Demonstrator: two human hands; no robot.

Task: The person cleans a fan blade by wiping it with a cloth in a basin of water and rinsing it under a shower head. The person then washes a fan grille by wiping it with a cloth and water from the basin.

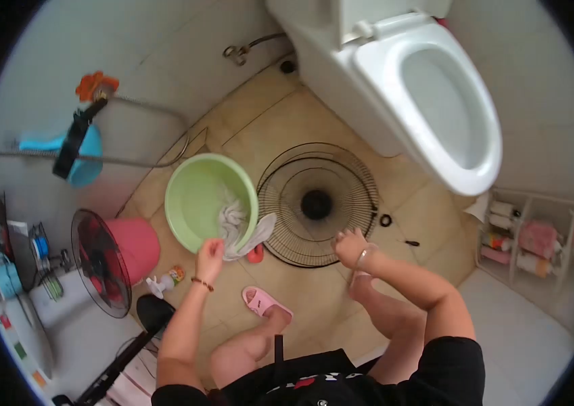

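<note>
My left hand (210,260) is over the near rim of a light green basin (185,203), its fingers drawn together; whether they hold anything is too small to tell. A pale wet cloth (231,220) lies partly inside the basin and hangs over its near right rim. At the lower right edge of a round black wire fan guard (287,243) on the floor is my right hand (349,247). Its fingers are bent at the wires, and what they hold, if anything, cannot be made out. The guard has a dark round centre (316,204).
A white toilet (395,101) stands at the upper right. Left are a pink bucket (139,247), dark fan blades (101,264) and a spray bottle (158,284). A screwdriver (412,243) and black ring (385,220) lie right of the guard; a shelf (513,271) stands farther right.
</note>
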